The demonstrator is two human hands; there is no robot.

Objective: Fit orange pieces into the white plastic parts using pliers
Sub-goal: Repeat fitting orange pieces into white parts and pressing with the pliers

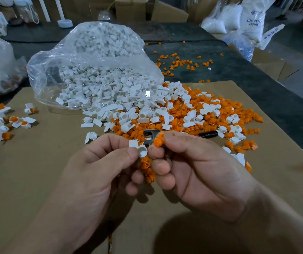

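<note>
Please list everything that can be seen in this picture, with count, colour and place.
white plastic part: one, white, pinched by left hand
orange piece: one, orange, pinched by right hand
loose pile: many parts, white and orange, centre to right
pliers: one, metal with black handle, on loose pile behind the hands
plastic bag: one, clear, holding white parts, behind the pile
fitted parts: several, white with orange, left edge
cardboard sheet: one, brown, under it all
left hand: one, bare, lower centre
right hand: one, bare, lower right of centre
</note>
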